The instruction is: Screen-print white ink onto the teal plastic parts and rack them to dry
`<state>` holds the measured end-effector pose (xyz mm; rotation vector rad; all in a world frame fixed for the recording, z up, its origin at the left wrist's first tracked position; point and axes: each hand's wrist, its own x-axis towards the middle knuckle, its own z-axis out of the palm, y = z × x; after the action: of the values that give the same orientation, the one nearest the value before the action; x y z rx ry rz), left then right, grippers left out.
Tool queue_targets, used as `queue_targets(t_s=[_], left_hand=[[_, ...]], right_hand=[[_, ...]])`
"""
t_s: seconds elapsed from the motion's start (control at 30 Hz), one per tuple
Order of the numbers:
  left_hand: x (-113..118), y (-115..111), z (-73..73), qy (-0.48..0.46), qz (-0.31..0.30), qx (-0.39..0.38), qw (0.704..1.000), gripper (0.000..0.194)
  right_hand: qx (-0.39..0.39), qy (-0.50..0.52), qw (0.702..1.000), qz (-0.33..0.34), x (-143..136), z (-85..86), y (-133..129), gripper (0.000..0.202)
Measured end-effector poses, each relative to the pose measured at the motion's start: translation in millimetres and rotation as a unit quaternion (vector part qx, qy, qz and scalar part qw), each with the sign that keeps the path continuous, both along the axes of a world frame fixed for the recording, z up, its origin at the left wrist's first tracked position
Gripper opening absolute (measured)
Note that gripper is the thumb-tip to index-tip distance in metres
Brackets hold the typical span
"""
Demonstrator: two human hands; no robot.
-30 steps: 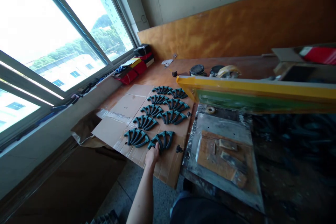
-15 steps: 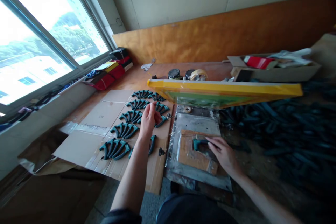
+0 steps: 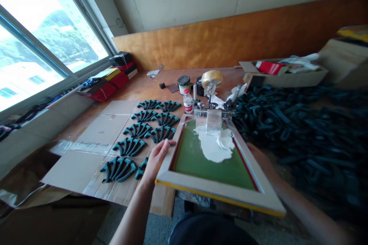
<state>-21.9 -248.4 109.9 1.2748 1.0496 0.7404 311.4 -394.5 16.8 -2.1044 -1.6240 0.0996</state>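
Observation:
A screen frame [image 3: 224, 195] with green mesh and a patch of white paste [image 3: 215, 147] lies lowered in front of me, hinged to a metal clamp [image 3: 214, 113] at its far side. My left hand [image 3: 158, 157] is at the frame's left edge, fingers closed on it. Beside the right edge is my right hand [image 3: 260, 157], blurred, its fingers largely hidden by the frame. Dark green curved handles [image 3: 119, 168] lie in fanned groups on cardboard [image 3: 83, 164] at the left. The board under the frame is hidden.
A large heap of dark green parts [image 3: 287, 126] fills the right side. Behind the frame stand a small bottle [image 3: 188, 101], a jar [image 3: 184, 84] and a tape roll [image 3: 212, 78]. An open carton [image 3: 290, 80] sits at the back right, books [image 3: 106, 84] by the window.
The raised frame has come down over the wooden board and the handle on it. My left hand has moved from above the handles to the frame; my right hand has left the board's handle.

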Motion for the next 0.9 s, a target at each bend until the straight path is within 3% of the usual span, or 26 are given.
queue_targets(t_s=[0.07, 0.17, 0.27, 0.4, 0.5, 0.6, 0.7, 0.8, 0.9], left_hand=[[-11, -12, -39.4, 0.054, -0.028, -0.031, 0.998, 0.066], [-14, -18, -93.0, 0.137, -0.04, 0.007, 0.99, 0.077], [-11, -16, -119.3, 0.203, -0.059, 0.059, 0.976, 0.069], [-11, -12, -120.1, 0.232, -0.081, 0.06, 0.967, 0.064], [-12, -11, -119.8, 0.232, -0.086, 0.053, 0.967, 0.061], [-14, -11, -124.9, 0.223, -0.084, 0.051, 0.97, 0.059], [-15, -11, -130.0, 0.208, -0.08, 0.047, 0.974, 0.059], [-14, -11, -133.2, 0.185, -0.063, 0.022, 0.981, 0.063], [-14, -11, -134.8, 0.155, -0.052, 0.0, 0.987, 0.068]], right_hand=[[0.048, -0.004, 0.999, -0.016, 7, 18.1, 18, 0.032], [0.102, -0.049, 0.993, 0.026, -9, 46.2, 58, 0.044], [0.018, -0.104, 0.989, 0.099, -39, 58.9, 89, 0.041], [-0.067, -0.104, 0.979, 0.163, -63, 46.6, 77, 0.011], [-0.043, -0.108, 0.953, 0.28, -62, 38.8, 46, 0.022], [-0.062, -0.103, 0.919, 0.376, -54, 44.7, 31, 0.024], [-0.079, -0.088, 0.927, 0.355, -50, 48.8, 34, 0.017], [-0.003, -0.11, 0.945, 0.309, -56, 37.2, 33, 0.022], [0.04, -0.11, 0.93, 0.349, -61, 25.1, 23, 0.025]])
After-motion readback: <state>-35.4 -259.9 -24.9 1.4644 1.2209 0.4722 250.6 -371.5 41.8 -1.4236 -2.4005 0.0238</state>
